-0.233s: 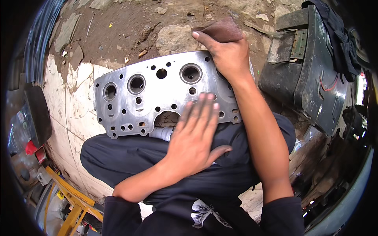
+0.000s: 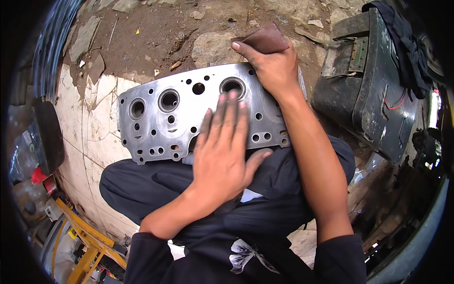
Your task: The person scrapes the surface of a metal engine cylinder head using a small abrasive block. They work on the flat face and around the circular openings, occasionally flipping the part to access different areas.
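Note:
A silvery cylinder head (image 2: 184, 116), flat and full of round holes, rests tilted across my folded legs. My left hand (image 2: 222, 146) lies on its face right of the middle, fingers stretched out, the fingertips at the lower edge of a large round port. Dark grime covers those fingers. My right hand (image 2: 276, 68) is at the far right corner of the cylinder head, its wrist crossing the right edge. Between its thumb and fingers is a folded brown sheet of sandpaper (image 2: 265, 39); the fingertips behind it are hidden.
A battered dark case (image 2: 350, 90) with a black strap (image 2: 414, 57) stands at the right. Beyond the cylinder head are dirt and flat stones (image 2: 215, 47). Cracked white tiles (image 2: 78, 137) lie at the left, with a yellow frame (image 2: 87, 236) at the lower left.
My left hand has slid up and slightly left over the metal face. The cylinder head appears shifted a little to the right in view. The right hand keeps its hold on the sandpaper.

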Tool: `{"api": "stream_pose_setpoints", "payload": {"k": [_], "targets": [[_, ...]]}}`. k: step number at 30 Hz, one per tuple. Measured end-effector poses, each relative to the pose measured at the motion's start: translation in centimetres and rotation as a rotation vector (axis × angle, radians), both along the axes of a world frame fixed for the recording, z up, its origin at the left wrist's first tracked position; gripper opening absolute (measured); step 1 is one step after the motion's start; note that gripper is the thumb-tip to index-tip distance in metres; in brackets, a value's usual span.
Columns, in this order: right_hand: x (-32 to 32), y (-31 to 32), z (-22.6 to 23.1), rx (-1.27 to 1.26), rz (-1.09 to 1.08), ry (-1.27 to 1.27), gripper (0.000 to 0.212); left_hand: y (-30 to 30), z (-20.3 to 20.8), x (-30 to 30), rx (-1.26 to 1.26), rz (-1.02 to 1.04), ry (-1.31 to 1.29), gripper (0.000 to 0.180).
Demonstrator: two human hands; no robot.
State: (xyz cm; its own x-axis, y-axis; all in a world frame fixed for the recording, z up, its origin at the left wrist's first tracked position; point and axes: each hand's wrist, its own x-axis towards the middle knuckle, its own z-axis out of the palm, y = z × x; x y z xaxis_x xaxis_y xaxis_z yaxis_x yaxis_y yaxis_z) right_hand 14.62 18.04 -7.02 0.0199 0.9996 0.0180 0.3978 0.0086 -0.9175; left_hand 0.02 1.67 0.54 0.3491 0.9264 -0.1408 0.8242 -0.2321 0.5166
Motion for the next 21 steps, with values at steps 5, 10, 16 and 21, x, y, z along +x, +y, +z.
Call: {"api": "stream_pose_setpoints", "payload": {"k": [5,10,16,21], "targets": [[-0.8,0.1,0.0,-0.043,-0.009,-0.026,0.044,0.5,-0.3,-1.3,-0.061,-0.223,-0.28,0.076],[-1.4,-0.3,1.4,-0.064,0.087,-0.003,0.039,1.6,0.0,-1.6,-0.024,0.016,-0.948,0.022],[-0.7,-1.0,3.7,-0.183,0.45,0.063,0.035,3.2,-3.1,-4.8,-0.015,0.687,-1.058,0.036],[-0.5,-2.5,6.0,-0.363,0.418,0.272,0.059,4.5,-2.9,-5.6,-0.176,0.487,-1.063,0.036]]}}
